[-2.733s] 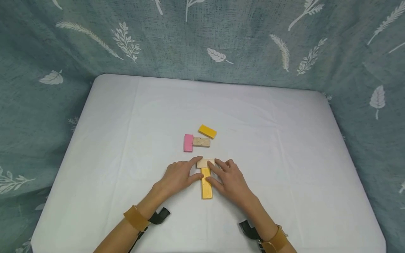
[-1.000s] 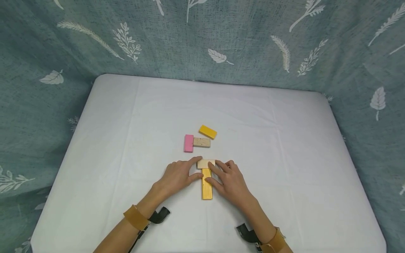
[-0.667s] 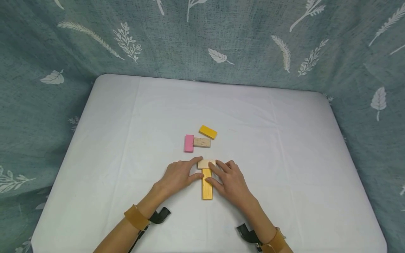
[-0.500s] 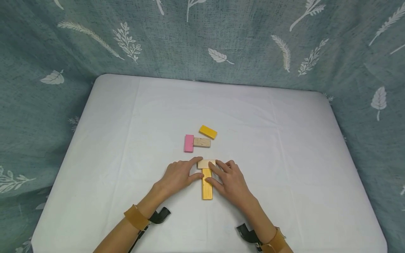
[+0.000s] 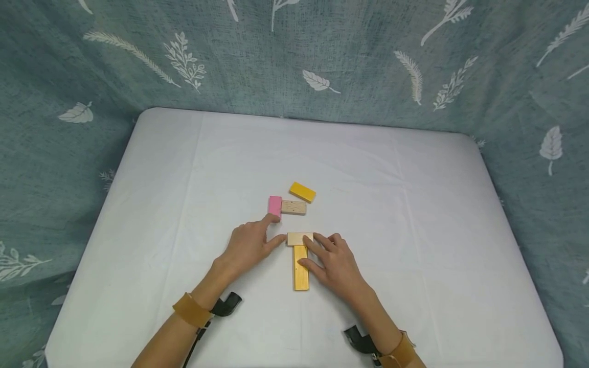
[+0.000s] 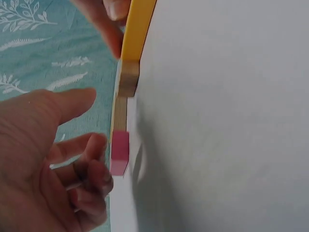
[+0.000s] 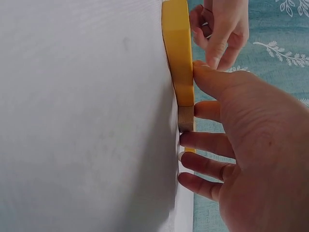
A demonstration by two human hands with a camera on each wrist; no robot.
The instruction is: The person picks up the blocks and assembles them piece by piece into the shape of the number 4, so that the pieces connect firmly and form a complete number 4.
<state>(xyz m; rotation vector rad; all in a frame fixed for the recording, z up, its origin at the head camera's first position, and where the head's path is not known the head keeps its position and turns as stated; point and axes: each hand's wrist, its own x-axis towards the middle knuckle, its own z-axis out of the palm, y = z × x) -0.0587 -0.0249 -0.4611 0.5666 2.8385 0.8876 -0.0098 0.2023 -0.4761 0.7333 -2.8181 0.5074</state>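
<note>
A pale wooden block lies crosswise at the far end of a long yellow block, forming a T on the table. My right hand rests on both: the thumb touches the yellow block, the index finger lies on the pale one, and another fingertip is at its right end. Beyond them, a pink block meets the left end of a tan wooden block. My left hand reaches to the pink block's near end, index fingertip overlapping it in the head view. In the left wrist view, its thumb stands apart from loosely bent fingers.
A short yellow block lies slanted just behind the tan block. White cloth covers the table. A teal curtain with white leaf prints hangs along the back and sides.
My left hand has let go of the pale and yellow blocks and moved left and away from me to the pink block. The right hand and all blocks stay put.
</note>
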